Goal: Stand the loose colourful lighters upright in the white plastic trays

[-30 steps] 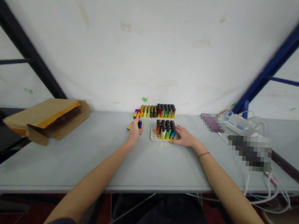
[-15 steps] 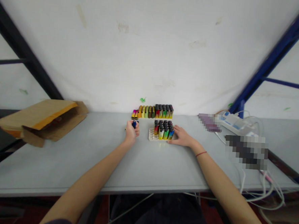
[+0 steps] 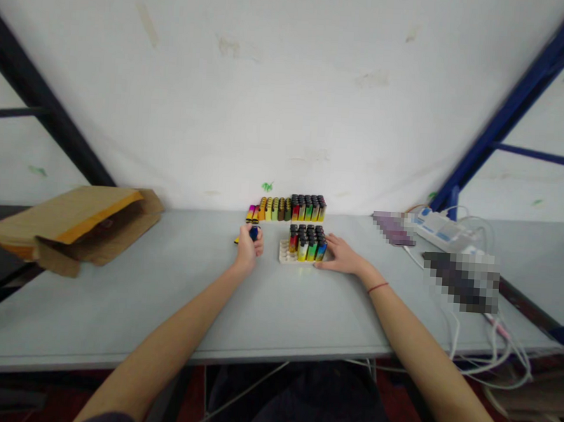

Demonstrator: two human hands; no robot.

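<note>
My left hand [image 3: 249,250] is closed around a blue lighter [image 3: 254,233], whose top shows by the thumb. My right hand [image 3: 341,256] has its fingers spread and rests at the right side of a white tray [image 3: 286,258]. Several upright lighters with black tops [image 3: 312,250] fill the tray's middle and right; holes show at its left. Behind it, along the wall, stand more black-topped lighters [image 3: 308,211] and rows of yellow and dark ones [image 3: 275,210]. Pink and yellow lighters [image 3: 252,213] lie just beyond my left hand.
An opened brown paper package [image 3: 75,221] lies on the left of the grey table [image 3: 275,319]. At the right are a purplish blurred item [image 3: 393,228], a dark blurred item [image 3: 459,282], a white power strip [image 3: 441,228] and tangled white cables [image 3: 496,351].
The blue lighter in my left hand has tilted slightly. My right hand stays beside the tray, and the whole view has shifted a little.
</note>
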